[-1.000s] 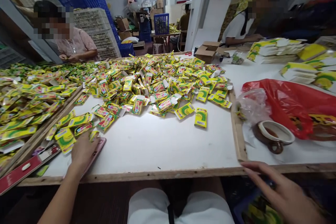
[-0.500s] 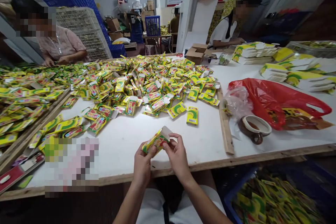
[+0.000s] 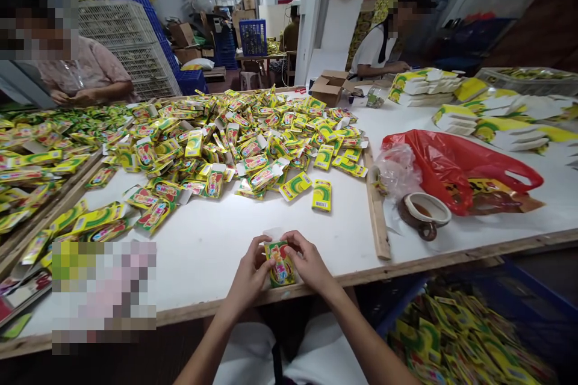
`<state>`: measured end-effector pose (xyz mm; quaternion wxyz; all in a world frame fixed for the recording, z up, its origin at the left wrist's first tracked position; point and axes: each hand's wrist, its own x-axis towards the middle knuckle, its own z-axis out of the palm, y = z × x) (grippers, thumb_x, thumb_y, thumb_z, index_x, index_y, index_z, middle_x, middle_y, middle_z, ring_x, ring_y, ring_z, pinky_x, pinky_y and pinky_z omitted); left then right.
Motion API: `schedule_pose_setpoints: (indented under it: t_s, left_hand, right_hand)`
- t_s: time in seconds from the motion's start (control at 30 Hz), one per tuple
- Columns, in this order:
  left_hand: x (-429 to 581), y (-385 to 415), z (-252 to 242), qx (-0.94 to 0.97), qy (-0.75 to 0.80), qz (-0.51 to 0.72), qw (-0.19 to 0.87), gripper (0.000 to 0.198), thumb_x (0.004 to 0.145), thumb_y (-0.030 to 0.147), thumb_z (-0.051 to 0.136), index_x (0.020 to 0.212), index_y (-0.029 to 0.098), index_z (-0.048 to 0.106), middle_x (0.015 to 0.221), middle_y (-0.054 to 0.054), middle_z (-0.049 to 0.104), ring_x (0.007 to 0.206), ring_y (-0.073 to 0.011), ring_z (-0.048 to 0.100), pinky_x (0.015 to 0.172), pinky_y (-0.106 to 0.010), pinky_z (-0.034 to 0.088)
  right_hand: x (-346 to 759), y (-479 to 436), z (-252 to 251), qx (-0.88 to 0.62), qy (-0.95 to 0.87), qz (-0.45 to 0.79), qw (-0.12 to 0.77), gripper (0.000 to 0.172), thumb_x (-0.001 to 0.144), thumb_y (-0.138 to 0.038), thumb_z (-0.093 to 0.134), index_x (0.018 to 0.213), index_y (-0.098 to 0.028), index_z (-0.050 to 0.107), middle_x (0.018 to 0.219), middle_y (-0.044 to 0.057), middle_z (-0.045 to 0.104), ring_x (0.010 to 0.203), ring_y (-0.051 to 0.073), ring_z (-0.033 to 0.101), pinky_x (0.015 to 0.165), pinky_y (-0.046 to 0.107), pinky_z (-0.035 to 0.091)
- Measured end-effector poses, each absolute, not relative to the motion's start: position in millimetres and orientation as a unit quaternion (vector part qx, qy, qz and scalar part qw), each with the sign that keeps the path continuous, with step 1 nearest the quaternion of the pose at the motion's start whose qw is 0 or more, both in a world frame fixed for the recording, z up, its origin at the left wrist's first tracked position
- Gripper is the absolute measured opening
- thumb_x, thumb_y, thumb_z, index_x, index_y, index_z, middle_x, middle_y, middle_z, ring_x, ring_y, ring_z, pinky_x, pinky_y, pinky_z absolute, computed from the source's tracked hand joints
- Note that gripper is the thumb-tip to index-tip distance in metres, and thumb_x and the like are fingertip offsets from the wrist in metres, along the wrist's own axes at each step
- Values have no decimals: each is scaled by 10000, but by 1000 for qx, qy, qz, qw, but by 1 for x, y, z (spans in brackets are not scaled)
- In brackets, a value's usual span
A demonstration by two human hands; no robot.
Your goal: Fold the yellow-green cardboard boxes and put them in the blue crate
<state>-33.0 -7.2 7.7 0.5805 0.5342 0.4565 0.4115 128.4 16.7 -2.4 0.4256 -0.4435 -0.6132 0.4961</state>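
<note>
A small yellow, green and red printed carton (image 3: 280,264) stands nearly upright at the table's front edge, its pale top flap raised at the far end. My left hand (image 3: 250,269) grips its left side, thumb on the printed face. On the right side, my right hand (image 3: 309,261) holds the same carton near its top, fingers bent around the flap. What is inside the carton cannot be seen. Beyond my hands, a single yellow carton (image 3: 321,195) lies on the white table (image 3: 217,258), in front of a large heap of similar cartons (image 3: 253,147).
Wooden strips (image 3: 378,216) border the work area. To the right are a brown mug (image 3: 424,216), a red plastic bag (image 3: 451,162) and stacks of flat cartons (image 3: 419,87). A blue crate (image 3: 528,313) of cartons stands below. Two people sit across the table.
The carton has turned from a slant to nearly upright and come lower, toward the table's edge. Both hands still hold it, now on opposite sides. The camera view has shifted slightly.
</note>
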Motion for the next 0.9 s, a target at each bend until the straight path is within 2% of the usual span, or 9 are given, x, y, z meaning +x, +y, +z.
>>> schedule_pose_setpoints:
  t_s: [0.13, 0.3, 0.47, 0.57, 0.7, 0.8, 0.9]
  left_hand:
    - [-28, 5, 9, 569, 475, 399, 539, 283, 830, 329, 543, 1066, 182, 592, 848, -40, 643, 790, -181, 598, 733, -290, 478]
    - [-21, 7, 8, 518, 478, 451, 547, 329, 815, 319, 574, 1120, 210, 515, 912, -33, 619, 810, -161, 602, 727, -275, 481]
    - [-29, 10, 7, 516, 474, 449, 554, 177, 802, 318, 601, 893, 174, 555, 814, -17, 606, 779, -152, 588, 721, -256, 462]
    - [-32, 12, 7, 516, 485, 462, 534, 160, 789, 317, 618, 797, 170, 555, 762, -4, 599, 744, -144, 579, 690, -241, 453]
    - [-27, 7, 9, 492, 467, 506, 533, 190, 796, 284, 612, 952, 194, 554, 912, -40, 652, 872, -171, 613, 804, -295, 474]
    - [-22, 2, 13, 512, 482, 491, 515, 177, 804, 309, 601, 913, 171, 612, 960, -85, 667, 951, -209, 612, 866, -332, 471]
    - [-19, -1, 18, 516, 504, 488, 491, 178, 799, 321, 606, 854, 156, 643, 933, -93, 679, 924, -217, 621, 853, -332, 479]
  right_hand:
    - [134, 21, 0, -472, -616, 469, 423, 101, 833, -239, 512, 821, -185, 596, 759, -1, 614, 713, 152, 571, 688, 263, 457]
    - [141, 22, -1, -490, -592, 466, 440, 124, 815, -276, 552, 789, -175, 619, 745, 7, 619, 706, 157, 567, 680, 262, 455]
    - [138, 22, -1, -471, -591, 481, 445, 133, 825, -264, 547, 807, -171, 642, 764, 18, 635, 727, 164, 587, 688, 273, 471]
    - [130, 22, -1, -470, -590, 460, 469, 122, 824, -243, 549, 821, -175, 650, 838, 35, 646, 798, 175, 603, 729, 280, 482]
    - [125, 21, 1, -470, -578, 448, 494, 206, 833, -194, 530, 1020, -194, 617, 904, 37, 659, 847, 171, 618, 764, 290, 489]
    - [129, 18, 8, -452, -621, 428, 476, 141, 825, -187, 549, 903, -189, 666, 915, 49, 663, 873, 180, 614, 769, 293, 483]
    - [132, 15, 16, -448, -630, 419, 476, 127, 836, -238, 568, 838, -184, 684, 892, 56, 670, 835, 181, 614, 744, 292, 485]
